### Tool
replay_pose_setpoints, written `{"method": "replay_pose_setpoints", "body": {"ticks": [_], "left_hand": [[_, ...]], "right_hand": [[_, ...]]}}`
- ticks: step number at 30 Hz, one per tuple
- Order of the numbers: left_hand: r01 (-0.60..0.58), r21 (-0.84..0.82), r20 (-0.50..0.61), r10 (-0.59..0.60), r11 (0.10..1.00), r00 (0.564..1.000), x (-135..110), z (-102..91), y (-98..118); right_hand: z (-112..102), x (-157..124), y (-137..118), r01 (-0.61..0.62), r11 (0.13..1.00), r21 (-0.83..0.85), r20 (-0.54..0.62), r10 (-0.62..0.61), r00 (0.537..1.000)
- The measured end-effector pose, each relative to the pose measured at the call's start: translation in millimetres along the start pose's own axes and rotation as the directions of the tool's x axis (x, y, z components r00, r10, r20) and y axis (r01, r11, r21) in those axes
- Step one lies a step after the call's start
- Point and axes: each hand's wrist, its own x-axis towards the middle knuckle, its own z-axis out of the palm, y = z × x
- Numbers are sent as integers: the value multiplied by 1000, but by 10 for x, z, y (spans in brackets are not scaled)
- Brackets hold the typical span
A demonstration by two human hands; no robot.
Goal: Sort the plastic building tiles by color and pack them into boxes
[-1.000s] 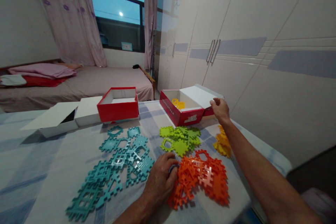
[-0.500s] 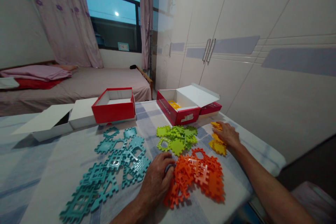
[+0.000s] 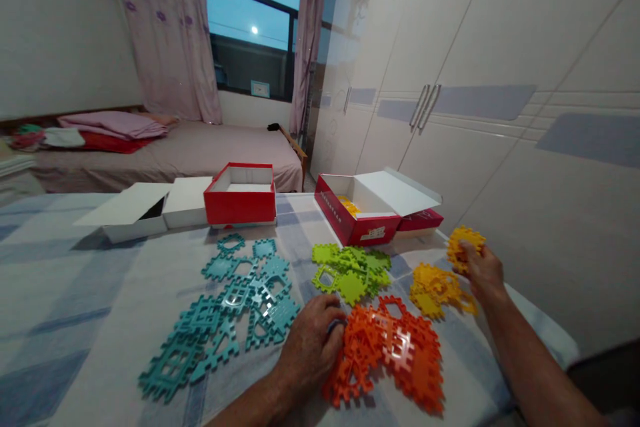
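My right hand [image 3: 485, 273] pinches yellow interlocking plastic pieces [image 3: 463, 243], raised above the right side of the table. Below and left of it lies a pile of yellow pieces [image 3: 435, 290]. My left hand [image 3: 313, 333] rests on the cloth, fingers loosely bent with a gap at the thumb, and no piece shows in it. Its thumb side is against or very near a heap of orange pieces [image 3: 390, 347]; I cannot tell whether it touches them. Green pieces [image 3: 353, 273] lie just beyond it, and teal pieces [image 3: 225, 313] spread out to its left.
Behind the pieces stand an open red box [image 3: 240, 205] and a dark red box [image 3: 357, 230] with yellow pieces inside and its lid raised. White open boxes [image 3: 135, 230] sit at the left. A striped cloth [image 3: 110, 320] covers the table; its right edge drops near my right arm.
My right hand has lifted yellow pieces up and to the right, off the yellow pile. My left hand stays by the orange heap. The whole view has shifted slightly.
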Motion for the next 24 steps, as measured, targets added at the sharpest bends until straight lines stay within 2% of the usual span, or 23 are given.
{"method": "replay_pose_setpoints", "body": {"ticks": [3,5,9,12,14,16,18,21,24], "left_hand": [[0,-12,-10,0,1000,1000,5,12,-5],[-2,-18,-14,1,1000,1000,5,24,-16],[-8,-31,-19,8,999,1000,2,33,-29],[-8,-34,-24,8,999,1000,-2,26,-25],[-3,-33,-24,3,999,1000,-3,22,-21],[5,-30,-22,-6,1000,1000,-2,20,-17],[6,-32,-20,-7,999,1000,1,20,-15],[-10,-33,-20,9,999,1000,6,19,-18],[-15,-21,-9,15,1000,1000,7,16,-24]], "right_hand": [[225,23,-424,-97,954,283,125,64,990],[491,20,-766,-135,921,365,231,51,972],[1159,33,-1309,-121,958,260,370,17,929],[1587,43,-1473,-99,979,181,447,7,894],[1743,32,-1486,-40,993,110,455,-14,890],[1754,5,-1445,48,998,43,422,-62,905],[1612,-29,-1349,151,989,-12,380,-135,915],[1167,-76,-1062,271,959,-79,342,-230,911],[596,-134,-600,409,882,-234,368,-309,877]]}}
